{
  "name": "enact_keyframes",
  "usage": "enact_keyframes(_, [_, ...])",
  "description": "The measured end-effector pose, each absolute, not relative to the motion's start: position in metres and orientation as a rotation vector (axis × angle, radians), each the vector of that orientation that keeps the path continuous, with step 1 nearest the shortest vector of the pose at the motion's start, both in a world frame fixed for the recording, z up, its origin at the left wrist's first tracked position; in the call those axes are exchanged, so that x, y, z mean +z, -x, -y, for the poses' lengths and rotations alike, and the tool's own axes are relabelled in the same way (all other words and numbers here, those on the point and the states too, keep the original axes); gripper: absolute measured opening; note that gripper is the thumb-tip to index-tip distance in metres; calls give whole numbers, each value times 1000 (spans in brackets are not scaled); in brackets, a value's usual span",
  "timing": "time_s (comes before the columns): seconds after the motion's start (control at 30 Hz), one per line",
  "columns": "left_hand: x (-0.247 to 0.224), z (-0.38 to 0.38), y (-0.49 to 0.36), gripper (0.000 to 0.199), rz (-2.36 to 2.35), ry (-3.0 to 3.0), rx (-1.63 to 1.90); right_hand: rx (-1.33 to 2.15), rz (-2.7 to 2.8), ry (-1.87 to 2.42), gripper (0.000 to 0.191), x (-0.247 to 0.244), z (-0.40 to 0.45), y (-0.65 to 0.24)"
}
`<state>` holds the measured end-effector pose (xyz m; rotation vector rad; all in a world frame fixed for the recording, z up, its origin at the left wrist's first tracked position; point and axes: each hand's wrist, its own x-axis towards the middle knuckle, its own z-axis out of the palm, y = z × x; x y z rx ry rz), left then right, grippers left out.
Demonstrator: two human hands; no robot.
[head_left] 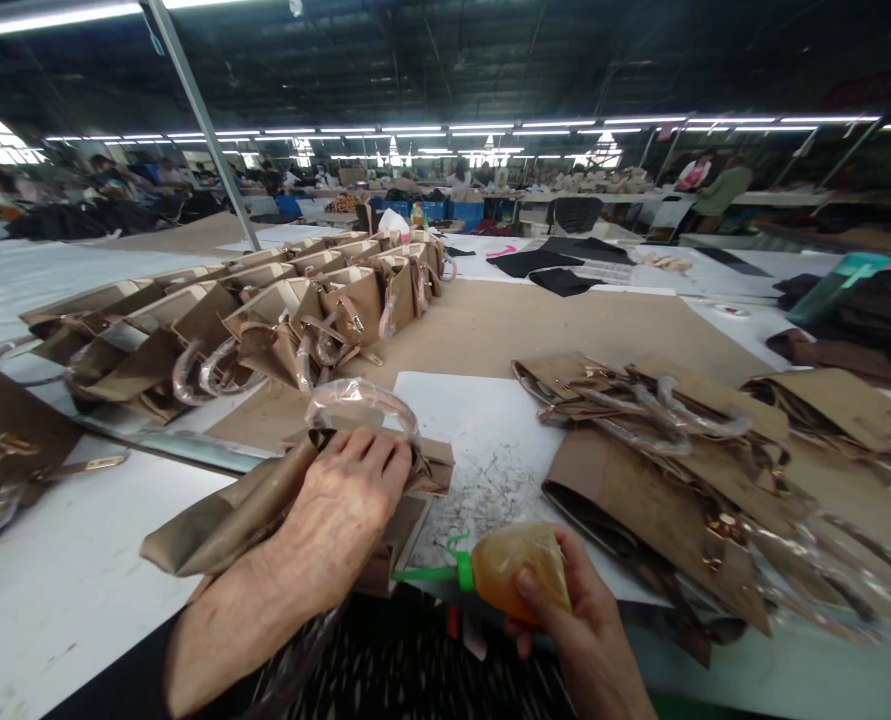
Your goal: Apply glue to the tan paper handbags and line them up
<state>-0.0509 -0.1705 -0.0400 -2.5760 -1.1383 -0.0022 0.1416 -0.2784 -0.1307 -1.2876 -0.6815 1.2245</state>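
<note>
My left hand [359,490] is closed over the upper edge of a taupe handbag [246,505] lying tilted in front of me. The bag's plastic-wrapped handle [366,393] arches up just beyond my fingers. In my right hand [580,600] is a soft squeeze bottle [516,570] of amber liquid, with a green cap and a long thin nozzle. That nozzle points left, and its tip is close to the bag's lower edge; whether they touch I cannot tell. My left fingertips are partly hidden behind the bag's edge.
Rows of upright taupe bags [276,310] stand at the back left. Flattened bags with wrapped handles [662,480] lie piled on the right. Black fabric pieces [557,262] and a teal bottle [839,288] are farther back. Stained white paper [482,470] covers the table before me.
</note>
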Motion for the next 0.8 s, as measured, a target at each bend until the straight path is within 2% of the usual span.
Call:
enact_keyframes(0.33, [-38,164,53,25,1194,2571,-6,1263,621,1252,44,-127,280,-137])
enact_keyframes(0.6, [-14,155,60,18,1269,2597,-100,914,804,1392,44,-142,241,-150])
enact_keyframes(0.8, [7,152,63,21,1405,2619,-100,575,1136,1522,31,-143,213,-157])
